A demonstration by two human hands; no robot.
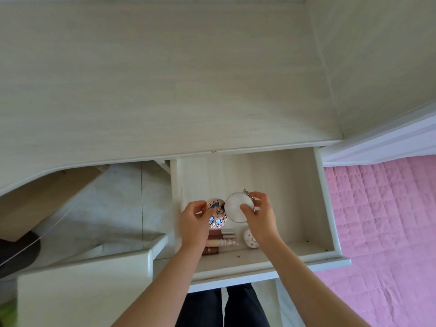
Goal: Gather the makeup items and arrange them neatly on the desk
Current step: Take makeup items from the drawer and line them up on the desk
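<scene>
She is at the gathering step, both hands down in the open drawer [316, 208], left hand [194, 223] pinching a patterned compact [218, 217], right hand [258, 215] gripping a round mirror [234, 207]; next, I'd guess, lift them onto the desk [165, 79].

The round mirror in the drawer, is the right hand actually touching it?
Touching. The head view shows the right hand gripping the round mirror, thumb lying across its face and fingers curled over its far rim.
</scene>
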